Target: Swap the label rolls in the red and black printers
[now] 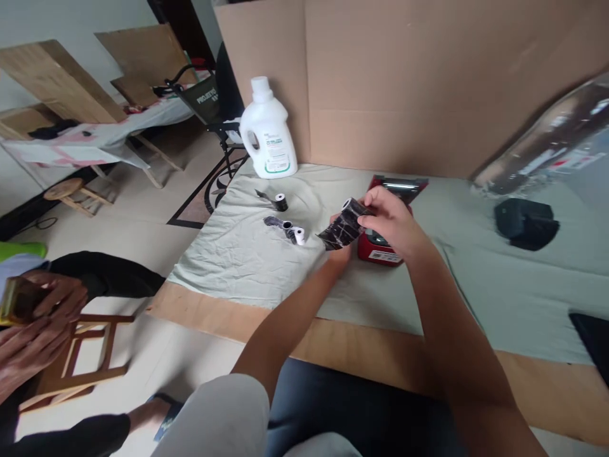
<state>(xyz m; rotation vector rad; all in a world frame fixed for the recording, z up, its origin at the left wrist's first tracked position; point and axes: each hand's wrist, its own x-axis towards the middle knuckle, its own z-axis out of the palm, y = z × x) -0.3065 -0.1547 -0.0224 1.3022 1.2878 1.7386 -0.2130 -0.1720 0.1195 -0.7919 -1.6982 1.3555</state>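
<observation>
My right hand [387, 216] pinches the right end of a small roll of black, marbled paper or film [346, 223], whose loose end hangs to the left. Behind that loose strip is my left hand [339, 252], its fingers mostly hidden by it. Just beyond and below my right hand stands a red device [380, 255] with a raised dark lid and a white label on its front. To the left on the cloth lie a black roll [280, 202], a white roll [299, 235] and a dark curled strip [275, 221].
A white jug [269, 136] stands at the back left of the cloth-covered table [228, 260], before a cardboard panel [404, 89]. A black object [526, 223] and a clear plastic package [547, 143] are at right. Another person's hands [42, 317] hold something at far left.
</observation>
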